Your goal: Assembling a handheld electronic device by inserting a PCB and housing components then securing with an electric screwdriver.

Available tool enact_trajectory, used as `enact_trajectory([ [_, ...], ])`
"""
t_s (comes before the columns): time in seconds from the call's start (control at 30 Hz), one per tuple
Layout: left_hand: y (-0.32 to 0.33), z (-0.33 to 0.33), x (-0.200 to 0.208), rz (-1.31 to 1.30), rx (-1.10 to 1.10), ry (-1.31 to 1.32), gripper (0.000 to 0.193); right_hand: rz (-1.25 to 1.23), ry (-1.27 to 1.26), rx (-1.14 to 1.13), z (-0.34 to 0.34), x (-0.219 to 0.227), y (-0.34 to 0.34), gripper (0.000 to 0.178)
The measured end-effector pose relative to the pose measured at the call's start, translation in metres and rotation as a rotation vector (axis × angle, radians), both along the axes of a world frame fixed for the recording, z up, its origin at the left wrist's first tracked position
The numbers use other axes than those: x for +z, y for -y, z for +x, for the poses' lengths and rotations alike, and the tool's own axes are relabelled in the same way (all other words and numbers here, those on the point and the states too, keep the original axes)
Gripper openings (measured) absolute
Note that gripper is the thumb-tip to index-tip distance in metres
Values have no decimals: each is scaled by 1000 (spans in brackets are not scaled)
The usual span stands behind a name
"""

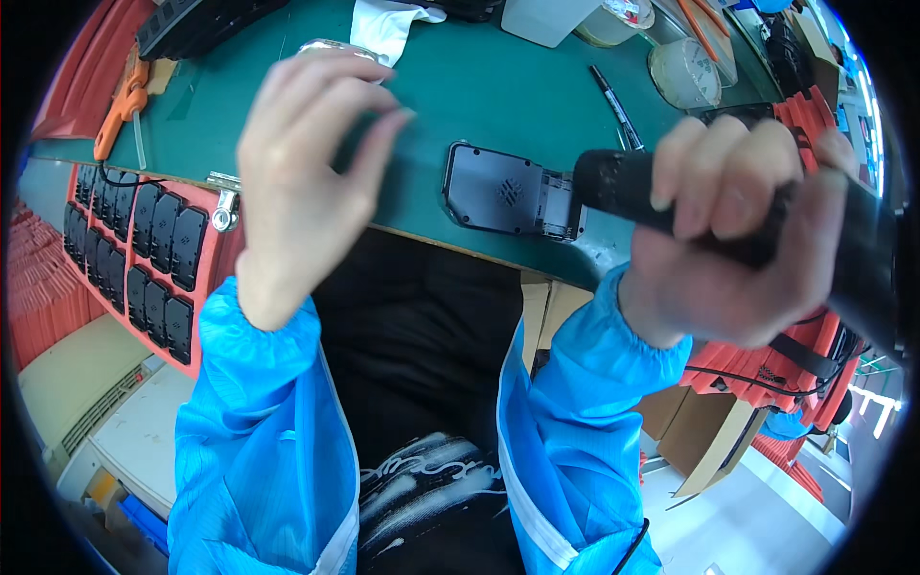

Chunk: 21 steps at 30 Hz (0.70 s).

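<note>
My right hand (733,225) is wrapped round a thick black cylindrical tool (618,182), held up over the right side of the bench; what kind it is I cannot make out. The tool's near end overlaps the right end of a black rectangular device (494,187) lying on the green mat (450,86). This device has a round pattern of small holes and a paler recessed section at its right. Raised over the mat to the left, my left hand (311,158) has its fingers bent and thumb apart, with nothing visible between them. Just beyond its fingers sits a shiny clear dish (340,46).
A black marker pen (615,105) lies beyond the device. Tubs (685,75) and a white cloth (385,27) stand at the back. An orange hand tool (123,110) is at far left. Below it, a red tray (139,311) holds several black parts. A metal clamp (225,206) grips the bench edge.
</note>
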State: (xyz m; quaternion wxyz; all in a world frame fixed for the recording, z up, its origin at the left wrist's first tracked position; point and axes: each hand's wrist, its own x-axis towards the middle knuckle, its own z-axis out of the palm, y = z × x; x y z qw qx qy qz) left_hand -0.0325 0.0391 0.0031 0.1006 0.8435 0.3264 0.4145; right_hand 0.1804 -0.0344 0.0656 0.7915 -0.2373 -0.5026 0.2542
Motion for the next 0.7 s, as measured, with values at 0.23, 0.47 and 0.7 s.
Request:
enact_trajectory([
  [0.23, 14, 7, 6, -139, -109, -39, 39, -91, 100, -75, -1, -12, -8, 33],
  [0.47, 44, 39, -9, -283, -248, -70, 61, -174, 182, -132, -1, -17, -15, 30],
  [0.7, 44, 42, -12, -274, -270, -32, 65, -178, 136, -113, -12, -16, -20, 20],
])
